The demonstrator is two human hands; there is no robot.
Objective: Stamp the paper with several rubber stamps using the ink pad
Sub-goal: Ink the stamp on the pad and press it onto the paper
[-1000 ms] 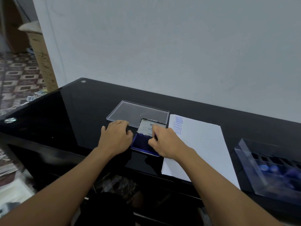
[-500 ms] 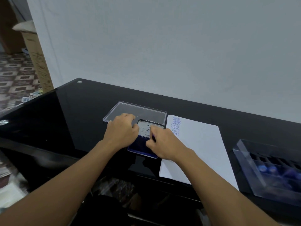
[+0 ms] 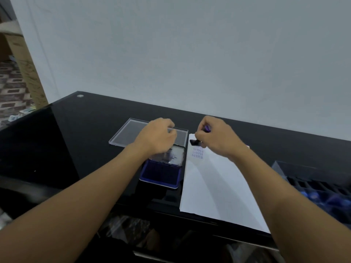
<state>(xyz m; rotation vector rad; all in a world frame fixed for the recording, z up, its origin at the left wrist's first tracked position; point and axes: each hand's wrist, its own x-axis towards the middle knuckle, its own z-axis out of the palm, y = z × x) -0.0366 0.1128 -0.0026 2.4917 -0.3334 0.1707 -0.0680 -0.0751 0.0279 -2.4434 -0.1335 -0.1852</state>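
Observation:
The ink pad lies open on the black table, its blue pad showing and its metal lid tilted up at the back. My left hand is over the lid's far edge with curled fingers; the grip is blurred. My right hand grips a rubber stamp with a purple handle, its dark base down on the top left corner of the white paper. Blue SAMPLE prints run in a column just below the stamp.
A clear plastic lid lies flat behind the ink pad. A clear box with dark slots and blue stamps stands at the right edge. The wall runs close behind the black glass table, whose front edge is near my arms.
The ink pad's lid has swung up and open. My right hand left the pad and moved right to the paper's top corner with a stamp. My left hand shifted back over the lid.

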